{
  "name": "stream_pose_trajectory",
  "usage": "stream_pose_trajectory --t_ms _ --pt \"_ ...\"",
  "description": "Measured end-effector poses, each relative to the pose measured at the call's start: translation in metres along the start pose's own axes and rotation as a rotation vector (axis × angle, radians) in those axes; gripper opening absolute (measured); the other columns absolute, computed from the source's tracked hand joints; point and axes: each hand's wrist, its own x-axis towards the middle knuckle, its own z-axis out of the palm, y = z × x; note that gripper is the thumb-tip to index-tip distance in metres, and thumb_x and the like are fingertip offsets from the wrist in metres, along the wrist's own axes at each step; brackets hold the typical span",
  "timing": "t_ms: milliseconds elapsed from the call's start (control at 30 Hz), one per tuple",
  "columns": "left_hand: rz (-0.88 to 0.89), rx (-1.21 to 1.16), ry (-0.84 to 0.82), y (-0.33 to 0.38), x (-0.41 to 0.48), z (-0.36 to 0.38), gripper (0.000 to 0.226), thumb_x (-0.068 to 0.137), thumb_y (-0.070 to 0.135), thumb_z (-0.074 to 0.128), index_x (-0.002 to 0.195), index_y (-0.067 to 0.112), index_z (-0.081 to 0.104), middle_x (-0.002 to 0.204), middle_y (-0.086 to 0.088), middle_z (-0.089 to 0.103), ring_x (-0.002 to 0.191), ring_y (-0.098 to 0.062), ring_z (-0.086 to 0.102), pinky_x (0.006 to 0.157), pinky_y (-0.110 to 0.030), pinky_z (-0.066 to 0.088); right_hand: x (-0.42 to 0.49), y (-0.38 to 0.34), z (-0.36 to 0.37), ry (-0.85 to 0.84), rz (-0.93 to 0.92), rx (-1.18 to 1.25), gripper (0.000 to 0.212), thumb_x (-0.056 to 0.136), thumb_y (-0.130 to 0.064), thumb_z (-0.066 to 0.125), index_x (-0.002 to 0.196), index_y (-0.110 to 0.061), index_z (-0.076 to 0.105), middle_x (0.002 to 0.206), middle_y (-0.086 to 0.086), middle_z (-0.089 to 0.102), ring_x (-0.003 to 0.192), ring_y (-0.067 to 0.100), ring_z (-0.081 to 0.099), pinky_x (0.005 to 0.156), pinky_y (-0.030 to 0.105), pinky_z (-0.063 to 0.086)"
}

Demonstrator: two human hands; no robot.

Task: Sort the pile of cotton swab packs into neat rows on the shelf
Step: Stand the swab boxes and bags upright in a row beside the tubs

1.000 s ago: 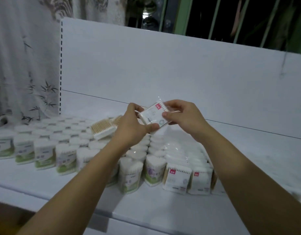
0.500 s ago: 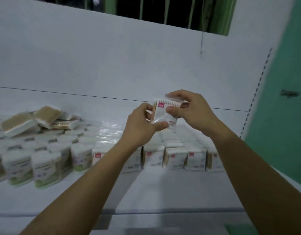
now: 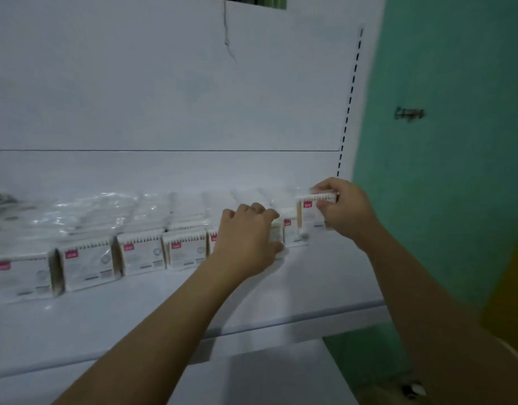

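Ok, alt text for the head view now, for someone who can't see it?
The right hand pinches a white plastic-wrapped cotton swab pack with a red label at the right end of a row of matching packs on a white shelf, while the left hand grips the neighbouring pack.

I am looking at a white panel that is filling the view; a green wall is standing beside it on the right.

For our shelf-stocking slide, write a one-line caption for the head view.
Right hand holds a swab pack at the right end of the row while left hand grips the neighbouring pack.
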Motion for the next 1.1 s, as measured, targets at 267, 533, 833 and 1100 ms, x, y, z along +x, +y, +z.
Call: stream_pose_trajectory --t_ms 267,533,833,1100 --pt "-0.041 0.245 0.076 0.002 0.007 0.038 0.071 0.085 0.018 0.062 0.147 0.025 0.027 0.136 -0.001 0.048 0.123 -0.027 0.046 0.100 -0.045 0.028 -0.009 0.043 0.047 -0.051 0.039 -0.006 0.033 0.088 -0.005 0.064 0.120 -0.015 0.062 0.117 0.012 0.056 0.099 0.024 0.057 0.081 0.018 0.038" --pt "-0.054 0.189 0.128 -0.003 0.006 0.047 0.062 0.085 0.015 0.060 0.140 0.031 0.037 0.139 0.005 0.043 0.129 -0.022 0.039 0.107 -0.046 0.018 -0.021 0.055 0.060 -0.008 -0.003 0.041 0.038 0.092 -0.022 0.063 0.130 -0.023 0.057 0.117 0.007 0.051 0.090 0.011 0.049 0.081 0.019 0.035" --pt "-0.090 0.116 0.162 -0.002 0.005 0.048 0.056 0.080 0.010 0.062 0.130 0.029 0.046 0.134 0.005 0.047 0.125 -0.022 0.042 0.107 -0.045 0.016 -0.018 0.057 0.062 0.039 0.027 -0.007 0.041 0.092 -0.031 0.064 0.131 -0.024 0.055 0.112 0.005 0.049 0.084 0.016 0.051 0.077 0.021 0.035" --pt "-0.097 0.139 0.143 0.001 0.004 0.047 0.055 0.080 0.019 0.060 0.132 0.029 0.044 0.136 0.004 0.046 0.127 -0.021 0.041 0.108 -0.047 0.017 -0.018 0.054 0.066 -0.037 -0.003 -0.149 0.047 0.094 -0.038 0.058 0.139 -0.030 0.047 0.123 0.005 0.049 0.103 0.021 0.056 0.083 0.025 0.039"
